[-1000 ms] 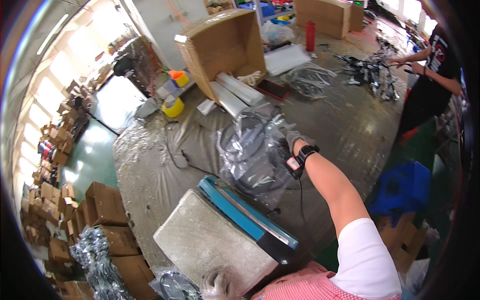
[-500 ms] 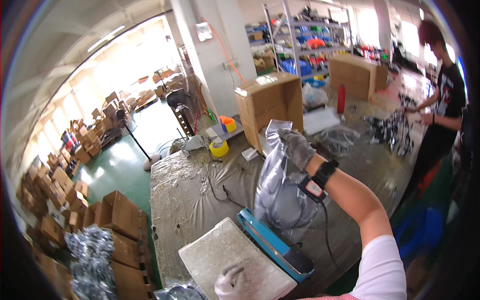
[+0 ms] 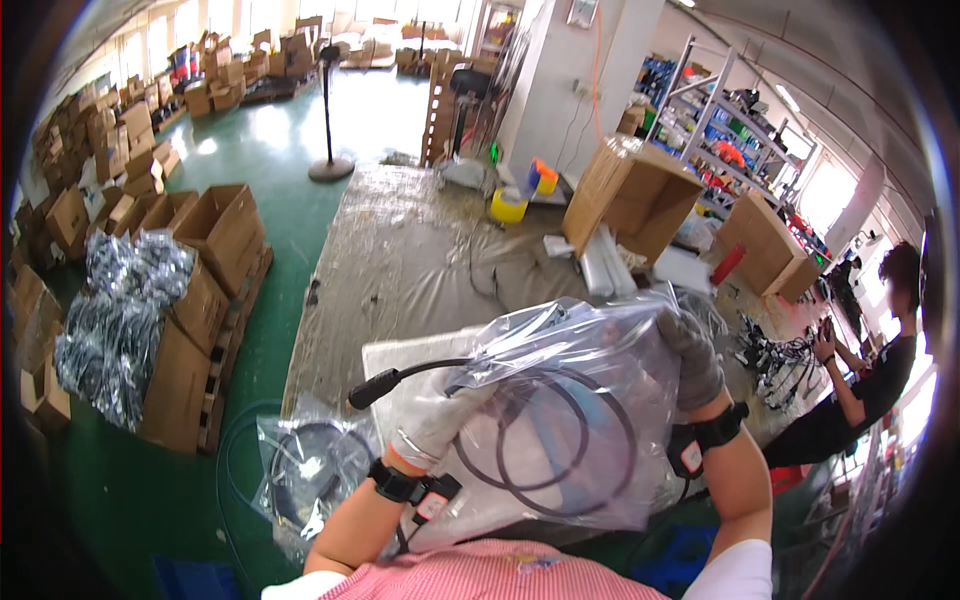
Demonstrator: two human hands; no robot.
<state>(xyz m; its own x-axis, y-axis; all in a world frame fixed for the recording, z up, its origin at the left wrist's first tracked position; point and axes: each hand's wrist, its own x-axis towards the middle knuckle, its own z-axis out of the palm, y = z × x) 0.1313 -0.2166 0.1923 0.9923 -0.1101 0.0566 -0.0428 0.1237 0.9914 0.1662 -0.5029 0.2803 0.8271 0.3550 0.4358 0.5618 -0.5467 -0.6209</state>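
Note:
In front of me is a clear plastic bag (image 3: 648, 415), with loops of black cable (image 3: 583, 440) showing through or inside it. The cable's thick plug end (image 3: 376, 389) sticks out past the bag on the left. My left hand (image 3: 435, 408), in a pale glove, is closed on the cable near the bag's left side; the film partly covers its fingers. In a grey glove, my right hand (image 3: 692, 358) grips the bag's upper right edge. Under them lies a pale flat board (image 3: 400, 352). A blue tool shows only faintly through the film.
Another bagged cable coil (image 3: 318, 468) lies at the table's near left edge. Yellow tape (image 3: 509, 206) and an open carton (image 3: 635, 195) stand farther back. Cartons with a heap of silvery bags (image 3: 125, 310) sit on a pallet at left. A person (image 3: 870, 370) works at right.
My right hand has brought the bag down toward me. My left hand has risen from over the board and now holds the cable at the bag. The view has turned.

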